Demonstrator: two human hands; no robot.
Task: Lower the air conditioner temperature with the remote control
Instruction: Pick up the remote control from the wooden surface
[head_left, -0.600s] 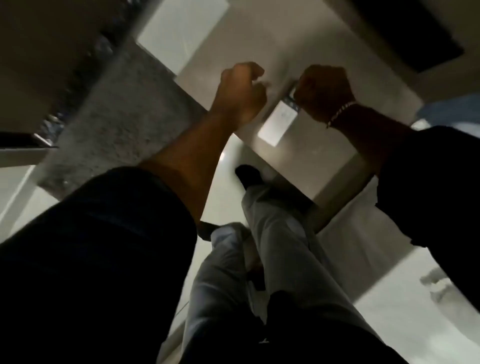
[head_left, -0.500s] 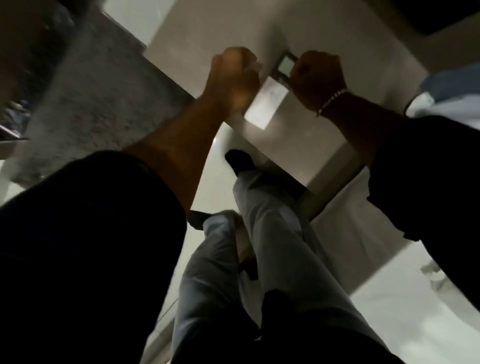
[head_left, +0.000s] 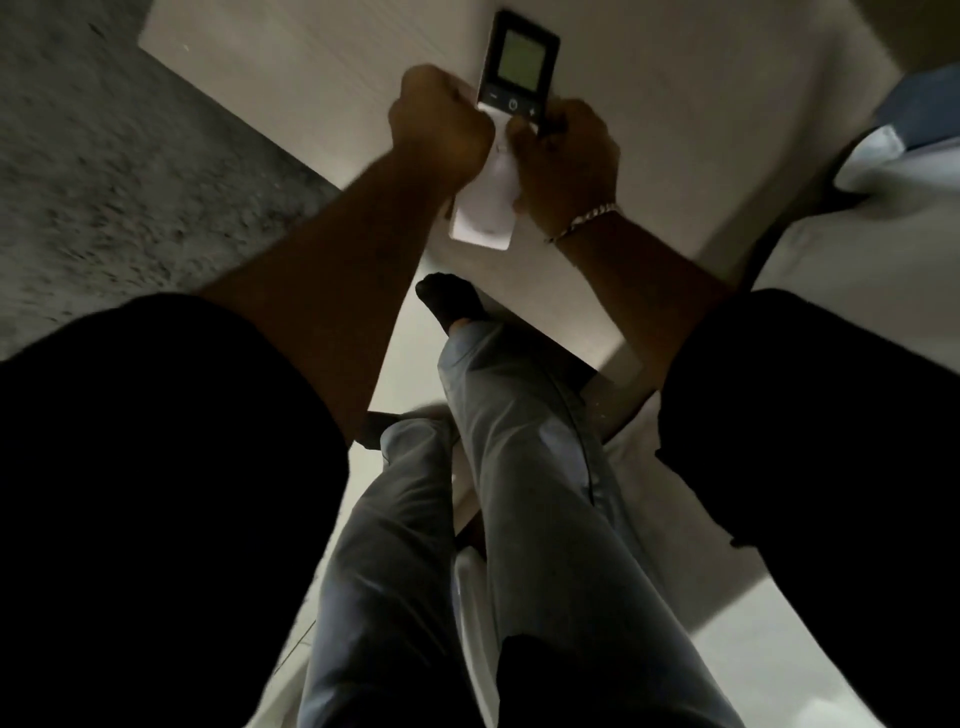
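Observation:
The remote control (head_left: 519, 62) is long, with a dark top end carrying a pale green screen and a white lower body. It is held out in front of me, above a light table top (head_left: 675, 130). My left hand (head_left: 441, 127) is closed against its left side. My right hand (head_left: 563, 156) grips its right side, with the thumb lying on the white body just below the dark button strip. A silver bracelet sits on the right wrist. The air conditioner is out of view.
A grey speckled carpet (head_left: 130, 156) covers the floor at the left. My legs in grey trousers and a dark sock (head_left: 449, 301) stretch under the table. A pale cushion or cloth (head_left: 883, 171) lies at the right edge.
The two hands have come together around the remote. Its dark screen end, half hidden before, now stands out above the hands. The view has swung, so the hands sit higher.

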